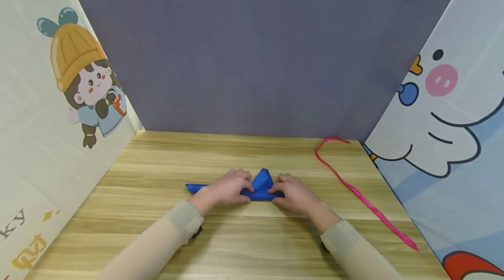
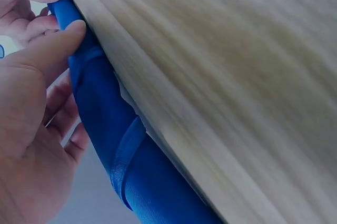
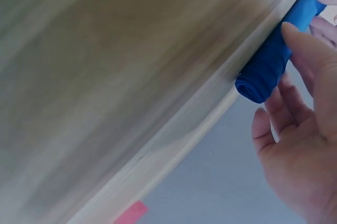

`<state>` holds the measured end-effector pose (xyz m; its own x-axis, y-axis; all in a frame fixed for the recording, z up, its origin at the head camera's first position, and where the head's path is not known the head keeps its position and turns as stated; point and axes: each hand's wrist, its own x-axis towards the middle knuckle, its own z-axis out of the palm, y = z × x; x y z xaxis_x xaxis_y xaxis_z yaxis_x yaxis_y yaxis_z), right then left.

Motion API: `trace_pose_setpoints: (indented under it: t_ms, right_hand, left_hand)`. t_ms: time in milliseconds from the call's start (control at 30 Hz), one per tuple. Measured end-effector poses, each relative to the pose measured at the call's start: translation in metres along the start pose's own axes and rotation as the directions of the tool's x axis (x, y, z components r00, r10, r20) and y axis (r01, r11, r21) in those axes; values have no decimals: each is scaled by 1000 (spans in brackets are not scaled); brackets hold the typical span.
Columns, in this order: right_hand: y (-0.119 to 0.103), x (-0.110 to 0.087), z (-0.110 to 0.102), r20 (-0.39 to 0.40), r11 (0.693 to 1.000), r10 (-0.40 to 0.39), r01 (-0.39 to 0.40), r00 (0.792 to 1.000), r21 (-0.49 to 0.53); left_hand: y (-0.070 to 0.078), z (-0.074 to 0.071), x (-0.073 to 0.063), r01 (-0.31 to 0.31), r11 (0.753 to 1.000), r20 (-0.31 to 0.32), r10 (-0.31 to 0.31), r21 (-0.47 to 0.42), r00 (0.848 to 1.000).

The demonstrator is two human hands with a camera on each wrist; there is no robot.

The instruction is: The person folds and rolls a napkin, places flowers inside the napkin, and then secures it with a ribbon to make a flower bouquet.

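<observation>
A piece of shiny blue cloth (image 1: 263,182), rolled into a narrow tube, lies crosswise on the wooden table. One pointed flap stands out from its far side between the hands. My left hand (image 1: 232,186) grips the roll left of the flap, and the tube's left end sticks out past the wrist. At the right end my right hand (image 1: 293,191) pinches the same roll. The left wrist view shows the thumb lying along the cloth (image 2: 105,108), with slanting folded edges. In the right wrist view, the roll's coiled end (image 3: 255,88) sticks out beyond the thumb.
A long pink ribbon (image 1: 364,199) lies loosely curved on the table (image 1: 157,162) to the right. A grey panel (image 1: 252,52) stands at the back. Printed cartoon sheets (image 1: 35,96) flank the table on both sides.
</observation>
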<state>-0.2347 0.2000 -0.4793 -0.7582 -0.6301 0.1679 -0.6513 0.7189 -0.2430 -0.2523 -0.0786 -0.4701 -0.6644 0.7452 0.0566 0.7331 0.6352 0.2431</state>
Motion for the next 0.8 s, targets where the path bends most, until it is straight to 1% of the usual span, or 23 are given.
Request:
trace_pose_setpoints:
  t_ms: [133,233,367,533,667,800]
  right_hand:
    - [2,0,1,-9,1000,-19,19,1000,11]
    - [4,0,2,-20,1000,-30,30,999,3]
    - [7,1,4,-45,998,-54,53,998,-14]
    - [7,1,4,-66,996,-84,83,994,-9]
    - [5,2,3,-52,997,-73,73,996,2]
    - [4,4,2,-33,999,-25,26,999,27]
  left_hand:
    - [-1,0,1,9,1000,26,-10,13,1000]
    - [-3,1,1,8,1000,27,-8,18,1000]
    - [-4,1,1,-12,1000,16,12,15,1000]
    - [-5,1,-1,-26,1000,12,26,-5,1000]
    - [-6,2,-2,-13,999,5,14,-46,1000]
    - [-7,3,-1,6,994,-4,-6,-108,1000]
